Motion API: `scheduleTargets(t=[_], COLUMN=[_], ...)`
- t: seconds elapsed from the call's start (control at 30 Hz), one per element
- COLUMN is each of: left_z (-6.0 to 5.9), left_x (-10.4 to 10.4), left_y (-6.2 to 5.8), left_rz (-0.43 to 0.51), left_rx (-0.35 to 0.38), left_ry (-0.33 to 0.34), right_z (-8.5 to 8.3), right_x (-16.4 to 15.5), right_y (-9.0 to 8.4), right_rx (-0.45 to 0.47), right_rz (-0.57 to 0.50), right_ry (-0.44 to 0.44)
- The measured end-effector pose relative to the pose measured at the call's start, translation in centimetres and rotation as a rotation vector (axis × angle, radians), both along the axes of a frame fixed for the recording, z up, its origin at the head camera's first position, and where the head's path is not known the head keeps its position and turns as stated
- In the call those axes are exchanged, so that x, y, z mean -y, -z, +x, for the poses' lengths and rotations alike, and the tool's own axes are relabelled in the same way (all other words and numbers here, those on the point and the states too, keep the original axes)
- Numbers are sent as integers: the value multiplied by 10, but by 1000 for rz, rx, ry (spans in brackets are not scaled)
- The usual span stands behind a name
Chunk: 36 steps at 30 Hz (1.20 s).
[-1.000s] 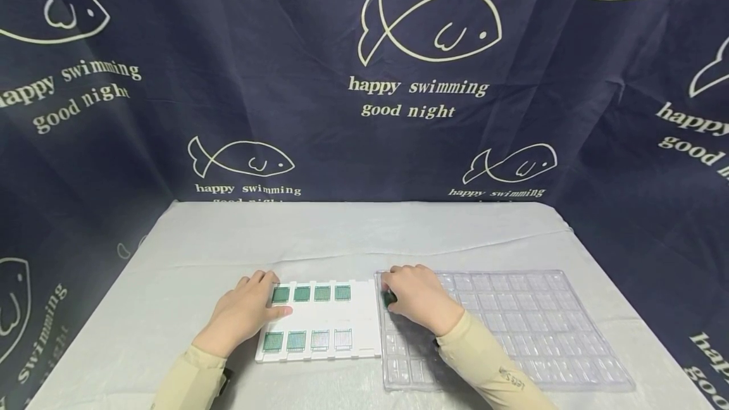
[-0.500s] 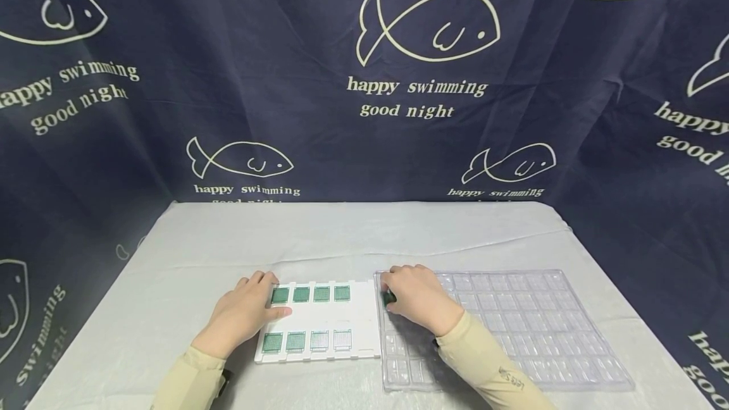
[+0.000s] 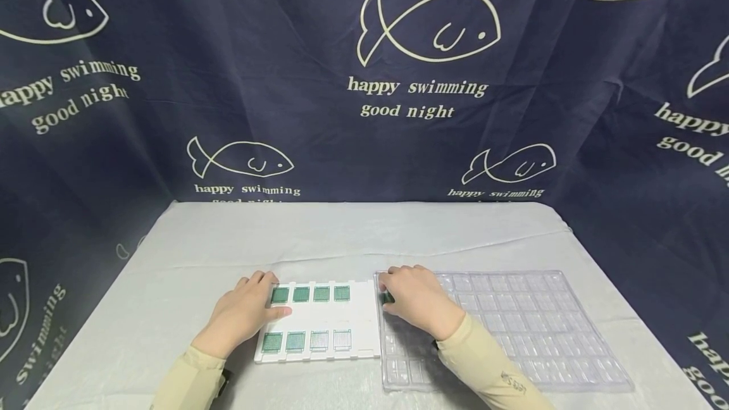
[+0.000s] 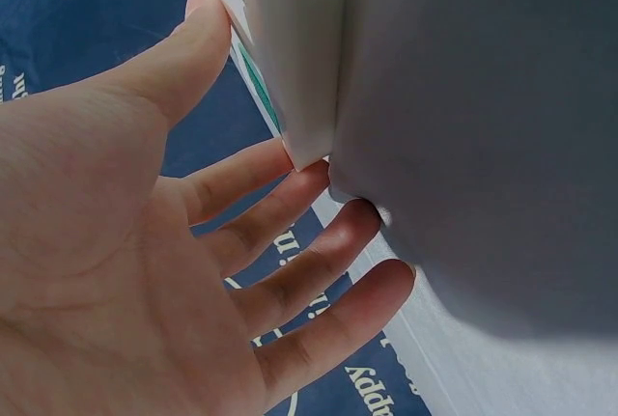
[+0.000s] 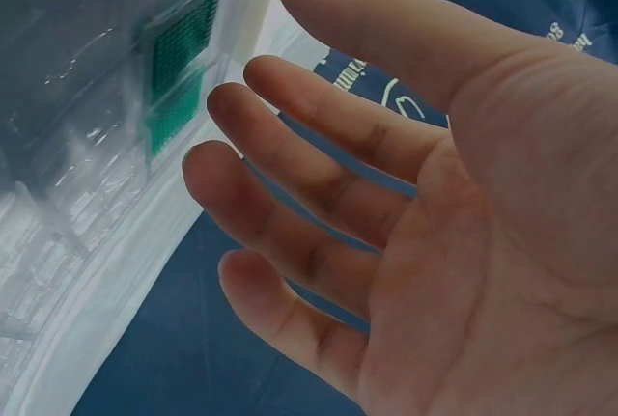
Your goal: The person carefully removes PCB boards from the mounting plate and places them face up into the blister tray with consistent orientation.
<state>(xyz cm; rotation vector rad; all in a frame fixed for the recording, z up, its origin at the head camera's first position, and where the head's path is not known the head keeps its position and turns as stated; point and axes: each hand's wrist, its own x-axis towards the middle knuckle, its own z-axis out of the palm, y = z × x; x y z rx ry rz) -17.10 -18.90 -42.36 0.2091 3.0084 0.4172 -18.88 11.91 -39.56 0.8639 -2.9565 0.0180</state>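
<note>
A white tray [image 3: 361, 324] lies on the table and holds several small green boards [image 3: 300, 294] in two rows. My left hand [image 3: 245, 310] rests flat at its left end, thumb on the tray's top. In the left wrist view the straight fingers [image 4: 319, 242] touch the corner of the white tray [image 4: 290, 49]. To the right lies a clear plastic pocket tray [image 3: 512, 324]. My right hand [image 3: 420, 299] hovers over its near-left part with fingers straight and spread [image 5: 319, 175], gripping nothing. A green board [image 3: 388, 298] [image 5: 179, 44] lies in a pocket beside the fingertips.
The grey cloth-covered table [image 3: 342, 233] stretches beyond both trays. A dark blue curtain [image 3: 364, 144] with fish prints hangs behind and on both sides. Most pockets of the clear tray hold nothing.
The right hand and forearm have shifted very slightly to the left over the clear tray. The left hand and both trays have stayed where they were.
</note>
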Motion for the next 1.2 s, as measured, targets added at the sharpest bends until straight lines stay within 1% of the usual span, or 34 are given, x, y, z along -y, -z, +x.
scheduleTargets(t=[0.27,0.5,0.6,0.97,1.2], left_z=[0,-1,-2,-1,0], left_x=[1,2,2,1,0], left_y=[0,2,3,0,-1], left_rz=[3,2,2,5,-2], left_rx=[-2,-10,-15,-7,-7], left_ry=[3,9,13,15,13], right_z=[7,16,20,35,42], right_x=[6,15,19,40,46], right_y=[-5,-11,-12,-4,-1], right_rx=[-40,-137,-155,-115,-98], right_rz=[3,-36,-32,10,5], right_ry=[-33,-135,-166,-229,-248])
